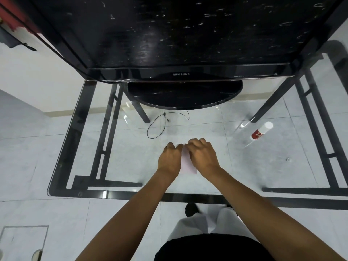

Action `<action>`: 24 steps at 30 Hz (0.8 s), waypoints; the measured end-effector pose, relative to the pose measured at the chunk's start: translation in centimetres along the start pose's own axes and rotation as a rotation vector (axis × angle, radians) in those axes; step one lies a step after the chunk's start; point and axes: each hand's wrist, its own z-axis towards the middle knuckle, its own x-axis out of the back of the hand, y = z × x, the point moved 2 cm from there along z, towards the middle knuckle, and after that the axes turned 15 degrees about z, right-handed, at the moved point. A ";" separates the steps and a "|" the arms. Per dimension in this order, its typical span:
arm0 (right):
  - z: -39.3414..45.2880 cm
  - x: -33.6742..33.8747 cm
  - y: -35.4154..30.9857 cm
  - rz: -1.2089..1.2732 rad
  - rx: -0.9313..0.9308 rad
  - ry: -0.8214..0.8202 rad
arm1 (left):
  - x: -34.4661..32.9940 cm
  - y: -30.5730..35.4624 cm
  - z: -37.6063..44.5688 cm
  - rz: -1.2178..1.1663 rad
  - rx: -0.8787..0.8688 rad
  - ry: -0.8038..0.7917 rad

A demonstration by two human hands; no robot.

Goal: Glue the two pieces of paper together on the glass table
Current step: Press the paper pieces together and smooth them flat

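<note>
1. The glass table (79, 117) has a black metal frame, and its clear top shows the tiled floor and a loose black cable (160, 127) beneath.
2. The left hand (169, 159) rests knuckles-up on the left edge of the pale pink paper (187, 164), fingers curled and pressing down; whether they pinch the sheet cannot be told.
3. The paper lies flat on the glass, near the front middle, between the two hands. Only one pale sheet shows, so the second piece is probably under it or hidden by the hands.
4. The right hand (202, 156) presses on the right side of the paper, fingers bent close together, their tips hidden.
5. Behind stands a Samsung television (180, 44) on its oval base.
6. A red-and-white glue stick (262, 131) lies on its side well apart to the right, untouched.
7. The step looks like pressing the joined sheets. Next calls for firm, even rubbing along the seam without sliding the pieces.
</note>
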 end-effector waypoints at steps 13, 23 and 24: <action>0.3 -1.0 -0.3 -0.221 -0.062 -0.244 | 1.5 -2.2 -3.9 0.410 -0.289 0.115; 0.2 -0.7 -0.7 -0.292 -0.074 -0.279 | -0.9 -3.1 -9.3 0.502 -0.458 0.084; 0.1 -0.6 -0.9 -0.290 -0.073 -0.267 | -1.0 -3.3 -9.3 0.491 -0.465 0.090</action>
